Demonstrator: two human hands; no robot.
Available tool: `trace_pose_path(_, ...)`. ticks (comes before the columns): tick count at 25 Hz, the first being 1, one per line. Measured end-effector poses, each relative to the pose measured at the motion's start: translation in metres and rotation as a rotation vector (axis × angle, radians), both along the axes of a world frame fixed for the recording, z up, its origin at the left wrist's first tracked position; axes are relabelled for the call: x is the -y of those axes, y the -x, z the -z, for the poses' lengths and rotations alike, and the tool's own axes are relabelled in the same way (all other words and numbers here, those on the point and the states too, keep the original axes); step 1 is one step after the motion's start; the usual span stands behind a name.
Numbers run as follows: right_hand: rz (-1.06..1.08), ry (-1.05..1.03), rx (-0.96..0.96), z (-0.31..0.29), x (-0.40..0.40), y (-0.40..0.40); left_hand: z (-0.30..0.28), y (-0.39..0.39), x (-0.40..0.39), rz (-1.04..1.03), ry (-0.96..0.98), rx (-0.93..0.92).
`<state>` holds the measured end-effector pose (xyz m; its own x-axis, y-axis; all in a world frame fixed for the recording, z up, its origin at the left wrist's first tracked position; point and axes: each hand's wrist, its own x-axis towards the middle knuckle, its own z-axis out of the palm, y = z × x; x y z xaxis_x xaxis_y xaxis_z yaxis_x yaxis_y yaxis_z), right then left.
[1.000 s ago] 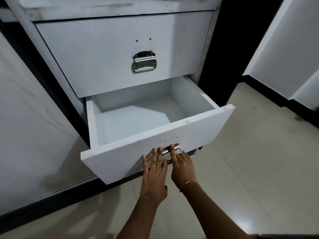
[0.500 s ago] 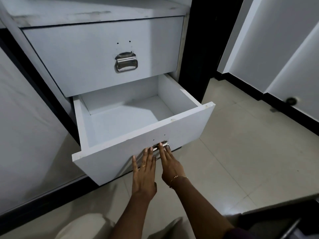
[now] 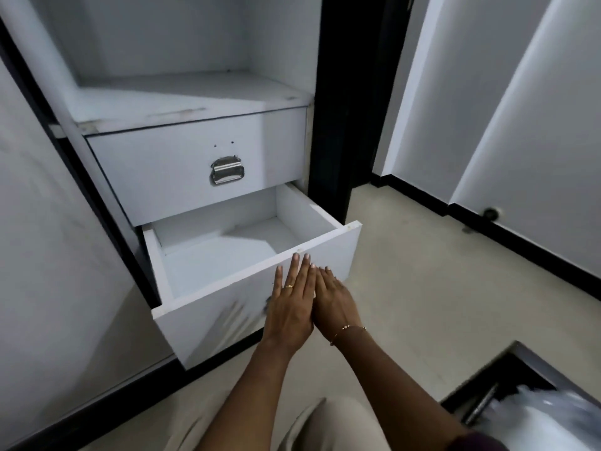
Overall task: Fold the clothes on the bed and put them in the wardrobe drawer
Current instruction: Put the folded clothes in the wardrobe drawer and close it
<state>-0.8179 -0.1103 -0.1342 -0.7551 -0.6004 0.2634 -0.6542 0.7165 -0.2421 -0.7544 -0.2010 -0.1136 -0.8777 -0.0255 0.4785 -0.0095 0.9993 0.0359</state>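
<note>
Both my hands, left hand [image 3: 290,307] and right hand [image 3: 335,304], flat and unclasped, grip nothing before the open lower drawer [image 3: 328,255], left nearer its cavity

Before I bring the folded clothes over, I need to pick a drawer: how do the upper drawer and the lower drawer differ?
The upper drawer is pushed in flush; the lower drawer is pulled out, and the part of its inside that shows holds nothing. The upper drawer's metal handle shows plainly; the lower drawer's is hidden behind the left hand and right hand, both held flat before its front. Both drawers are white.
</note>
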Motion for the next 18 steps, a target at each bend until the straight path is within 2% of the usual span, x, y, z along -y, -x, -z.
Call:
trace_pose_path(5, 0.197, 0.085, -0.249, -0.09, -0.096, -0.034, -0.09, -0.008, -0.082, 0.247, -0.031, -0.168)
trace_pose_path(9, 0.367, 0.072, -0.302, -0.137, -0.177, -0.082, -0.132, -0.025, -0.161, 0.474, 0.013, -0.237)
trace_pose_path(11, 0.54, 0.047, -0.353, -0.154, -0.236, -0.12, -0.148, -0.046, -0.217, 0.624, 0.046, -0.254)
trace_pose_path(13, 0.729, 0.001, -0.334, -0.163, -0.291, -0.169, -0.154, -0.075, -0.275, 0.768, 0.081, -0.257)
trace_pose_path(18, 1.189, -0.08, -0.111, -0.168, -0.405, -0.304, -0.142, -0.168, -0.407, 1.108, 0.081, -0.23)
